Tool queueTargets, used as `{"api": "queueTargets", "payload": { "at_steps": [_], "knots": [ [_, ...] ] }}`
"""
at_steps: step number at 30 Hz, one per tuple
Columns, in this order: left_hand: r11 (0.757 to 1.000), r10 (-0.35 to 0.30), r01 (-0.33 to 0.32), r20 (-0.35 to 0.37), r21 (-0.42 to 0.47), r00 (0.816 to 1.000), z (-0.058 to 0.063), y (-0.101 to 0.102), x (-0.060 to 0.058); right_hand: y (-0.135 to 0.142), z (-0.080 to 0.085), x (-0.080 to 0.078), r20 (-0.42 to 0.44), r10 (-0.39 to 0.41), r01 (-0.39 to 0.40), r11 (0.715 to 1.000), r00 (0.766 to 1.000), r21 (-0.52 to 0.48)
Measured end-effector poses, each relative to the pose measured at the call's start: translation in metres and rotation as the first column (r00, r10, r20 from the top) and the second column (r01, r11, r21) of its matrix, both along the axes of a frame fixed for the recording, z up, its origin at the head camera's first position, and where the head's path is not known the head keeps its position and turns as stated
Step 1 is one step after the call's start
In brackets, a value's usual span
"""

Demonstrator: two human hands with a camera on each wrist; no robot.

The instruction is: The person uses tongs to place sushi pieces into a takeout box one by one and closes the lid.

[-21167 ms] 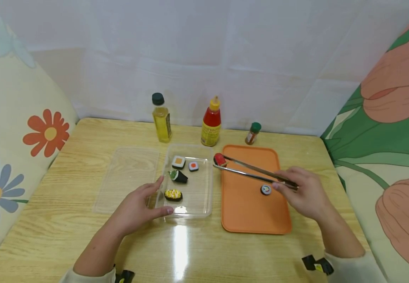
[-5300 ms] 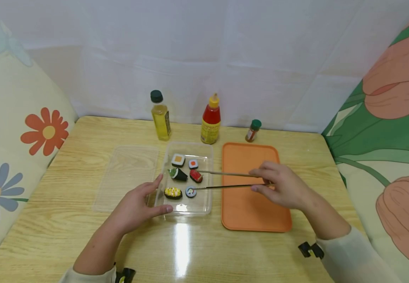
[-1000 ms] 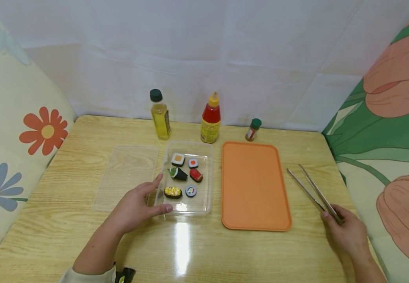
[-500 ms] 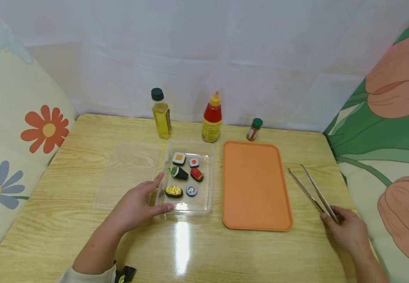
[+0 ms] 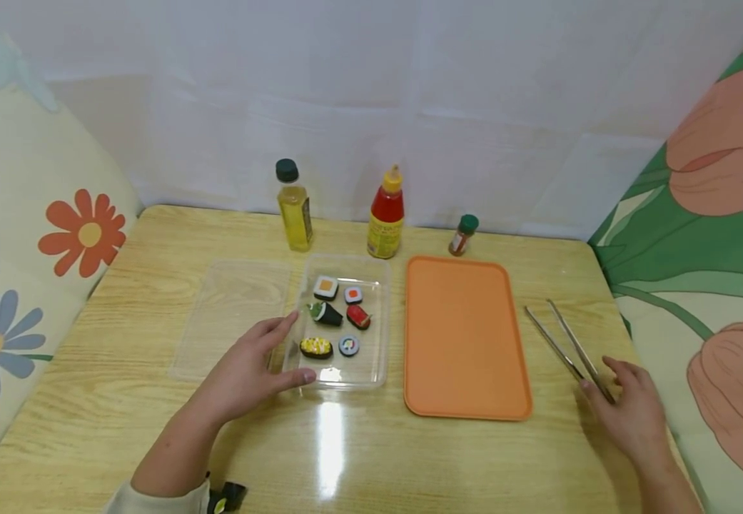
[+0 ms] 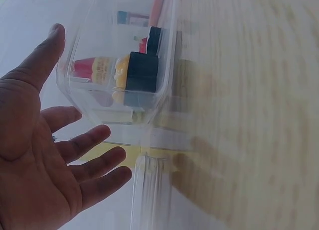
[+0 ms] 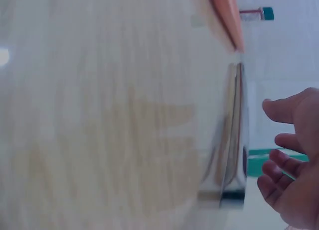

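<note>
A clear plastic container point(image 5: 371, 364) holds several toy sushi pieces, among them a corn-topped piece point(image 5: 316, 348), a dark cone roll point(image 5: 325, 314) and a red-topped piece point(image 5: 358, 316). At its left side is my left hand point(image 5: 249, 371), thumb and fingers spread around the near-left corner; the left wrist view shows the thumb by the rim. Metal tongs point(image 5: 567, 343) lie on the table at the right, their tips pointing away. Just over their handle end hovers my right hand point(image 5: 631, 414), its fingers loose and apart from the tongs point(image 7: 234, 135) in the right wrist view.
An orange tray point(image 5: 467, 335) lies between container and tongs. Left of the container is a clear flat lid point(image 5: 233, 314). Along the back stand an oil bottle point(image 5: 295, 214), a red sauce bottle point(image 5: 387, 218) and a small green-capped spice jar point(image 5: 463, 235).
Earlier the right hand used the tongs to place the red-topped piece and the round roll into the container. Now it has let go of the tongs, right of the tray. The left hand stays put.
</note>
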State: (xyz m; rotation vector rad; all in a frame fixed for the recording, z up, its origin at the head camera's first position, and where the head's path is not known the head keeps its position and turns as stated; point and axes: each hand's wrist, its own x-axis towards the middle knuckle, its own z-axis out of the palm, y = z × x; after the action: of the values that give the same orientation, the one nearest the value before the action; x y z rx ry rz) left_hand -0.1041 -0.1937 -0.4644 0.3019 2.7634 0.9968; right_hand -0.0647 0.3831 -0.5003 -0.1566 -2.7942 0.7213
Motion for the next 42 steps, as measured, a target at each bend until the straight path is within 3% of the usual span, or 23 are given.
{"api": "queueTargets", "payload": {
  "at_steps": [4, 11, 21, 27, 35, 42],
  "knots": [
    [1.0, 0.008, -0.008, 0.004, -0.001, 1.0, 0.0, -0.001, 0.0, -0.019, 0.007, -0.005, -0.089, 0.013, -0.019, 0.997, 0.996, -0.068],
    [1.0, 0.01, -0.01, 0.001, 0.007, 1.0, 0.0, -0.001, 0.001, -0.056, 0.018, -0.015, -0.154, 0.112, -0.13, 0.985, 0.982, -0.113],
    [1.0, 0.009, -0.009, -0.002, 0.021, 1.0, 0.0, -0.001, 0.001, -0.099, 0.023, -0.026, -0.251, 0.243, -0.284, 0.949, 0.937, -0.14],
    [1.0, 0.006, -0.006, -0.013, 0.018, 1.0, -0.001, -0.001, 0.001, -0.124, 0.025, -0.03, -0.305, 0.313, -0.373, 0.914, 0.9, -0.162],
    [1.0, 0.007, -0.007, -0.007, 0.028, 1.0, 0.0, -0.001, 0.002, -0.156, 0.028, -0.035, -0.345, 0.413, -0.501, 0.838, 0.843, -0.219],
    [1.0, 0.0, 0.001, -0.016, 0.031, 1.0, 0.001, 0.0, 0.002, -0.182, 0.033, -0.038, -0.359, 0.443, -0.544, 0.797, 0.821, -0.262]
  ]
}}
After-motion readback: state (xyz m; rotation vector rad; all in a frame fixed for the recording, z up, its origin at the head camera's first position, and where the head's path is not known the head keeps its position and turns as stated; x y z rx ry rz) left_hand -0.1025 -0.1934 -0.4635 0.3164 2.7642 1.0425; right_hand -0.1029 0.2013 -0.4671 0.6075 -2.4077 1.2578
